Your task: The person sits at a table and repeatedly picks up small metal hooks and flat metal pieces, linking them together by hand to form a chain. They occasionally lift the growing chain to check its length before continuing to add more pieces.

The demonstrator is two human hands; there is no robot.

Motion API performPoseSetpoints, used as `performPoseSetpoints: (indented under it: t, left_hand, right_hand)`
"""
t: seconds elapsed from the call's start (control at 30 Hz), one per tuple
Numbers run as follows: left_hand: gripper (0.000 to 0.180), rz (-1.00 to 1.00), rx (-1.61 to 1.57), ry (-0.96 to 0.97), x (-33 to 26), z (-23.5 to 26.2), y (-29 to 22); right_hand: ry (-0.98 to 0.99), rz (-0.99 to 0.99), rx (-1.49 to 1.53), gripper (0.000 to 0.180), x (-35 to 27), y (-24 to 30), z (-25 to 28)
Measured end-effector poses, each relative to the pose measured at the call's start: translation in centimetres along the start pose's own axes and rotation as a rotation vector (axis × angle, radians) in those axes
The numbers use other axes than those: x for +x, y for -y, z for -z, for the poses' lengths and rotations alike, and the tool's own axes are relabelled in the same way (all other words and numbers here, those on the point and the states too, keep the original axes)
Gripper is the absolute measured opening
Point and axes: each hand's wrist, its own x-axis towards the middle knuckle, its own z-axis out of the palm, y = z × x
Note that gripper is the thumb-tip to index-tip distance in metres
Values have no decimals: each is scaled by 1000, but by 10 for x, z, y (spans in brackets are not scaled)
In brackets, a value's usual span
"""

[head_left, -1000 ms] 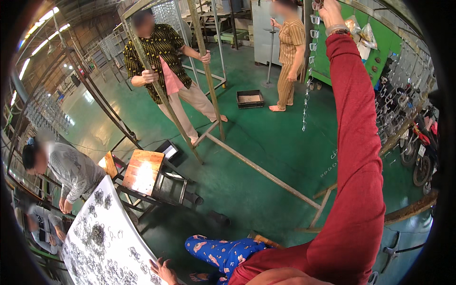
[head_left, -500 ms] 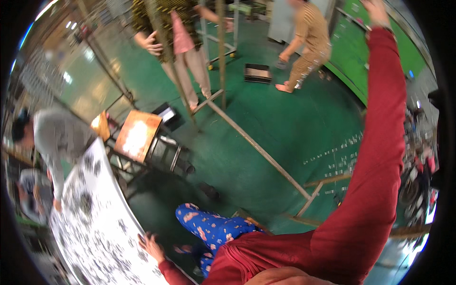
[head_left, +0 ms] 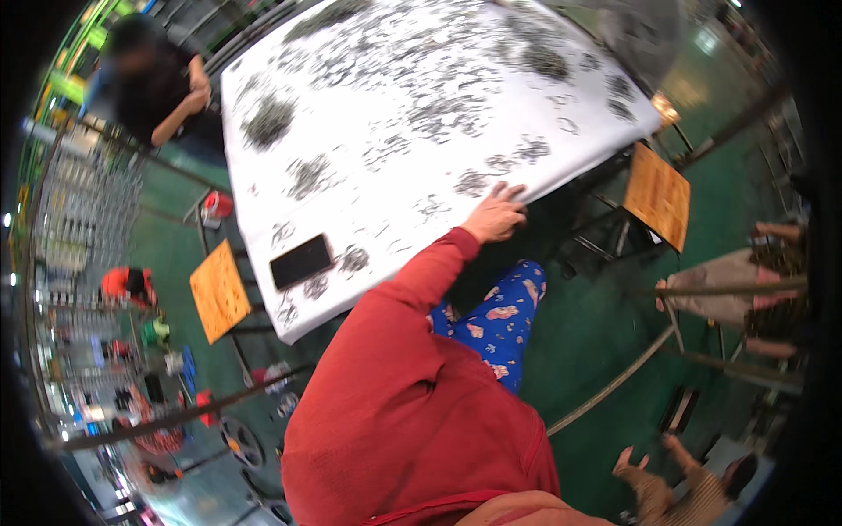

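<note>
My left hand rests on the near edge of a white-covered table, its fingers spread and nothing visibly held. Close to its fingertips lie small clusters of dark, thin curved pieces, too small to name. Many more such loose pieces are spread over the table, with denser heaps at the left and another heap at the far right. A black smartphone lies flat near the table's left front corner. My right hand is out of view.
Wooden-topped stools stand at the table's left and right. A person in dark clothes is at the far left side. Another person crouches at the lower right. A metal bar runs along the green floor.
My view has swung left, so the table now spreads out ahead. The raised right arm by the green cabinet has left the picture. My left hand is still at the table edge.
</note>
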Motion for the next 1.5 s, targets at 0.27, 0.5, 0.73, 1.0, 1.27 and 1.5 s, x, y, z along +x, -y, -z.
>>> performPoseSetpoints:
  t: [0.27, 0.5, 0.73, 1.0, 1.27, 1.5]
  left_hand:
    - [22, 185, -827, -450, -13, 41, -8]
    - [13, 630, -365, -692, -167, 141, 107]
    - [13, 842, 36, -355, -220, 184, 251]
    - [10, 820, 43, -215, -222, 125, 266]
    - [17, 842, -252, -692, -203, 163, 181]
    - [14, 829, -664, -1043, -220, 198, 75]
  right_hand:
    - [-200, -100, 366, 24, -18, 236, -24]
    - [160, -396, 1518, 25, -16, 642, 62]
    - [1210, -219, 2270, 28, -34, 845, 306]
    - [1588, 660, 1973, 32, -92, 895, 371]
    - [1068, 1256, 1826, 41, -132, 967, 365]
    - [1678, 827, 2053, 15, -95, 920, 376]
